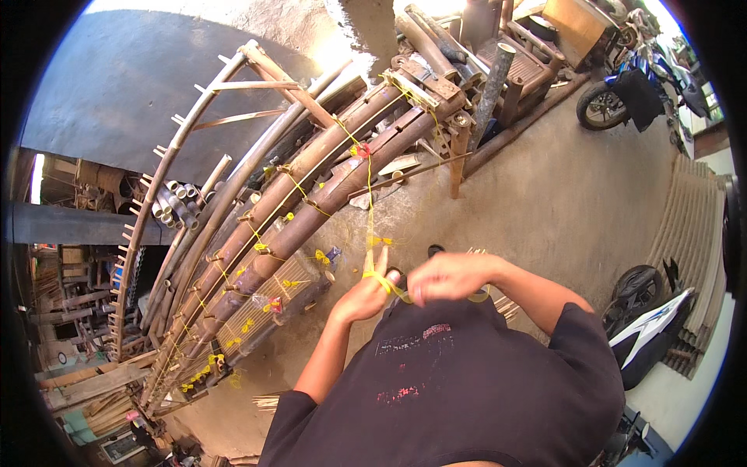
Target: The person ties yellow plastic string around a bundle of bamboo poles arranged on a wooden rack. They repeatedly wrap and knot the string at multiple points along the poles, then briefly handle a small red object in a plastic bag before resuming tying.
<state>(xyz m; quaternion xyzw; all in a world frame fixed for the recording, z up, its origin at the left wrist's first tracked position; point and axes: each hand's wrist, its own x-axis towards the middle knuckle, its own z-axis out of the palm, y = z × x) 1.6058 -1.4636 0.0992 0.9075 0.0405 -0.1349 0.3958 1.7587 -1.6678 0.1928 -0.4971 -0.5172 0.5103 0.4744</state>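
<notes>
Yellow string [370, 210] runs from the bamboo poles down to my hands. My left hand [364, 297] is in front of my body, its index and middle fingers pointing up, with the string looped around them and held. To its right, my right hand [451, 277] is curled, palm down and slightly smeared by motion. A short stretch of string passes between the two hands, and the right fingers appear closed on it. Two thick brown bamboo poles [331, 191] lie side by side on the left, tied at intervals with yellow string.
A curved bamboo frame with pegs [167, 159] rises beyond the poles. Thin strips with yellow knots [257, 311] hang beside them. Cut bamboo and wood [498, 78] are piled at the far end. Motorcycles [650, 335] and corrugated sheets [677, 233] stand on the right.
</notes>
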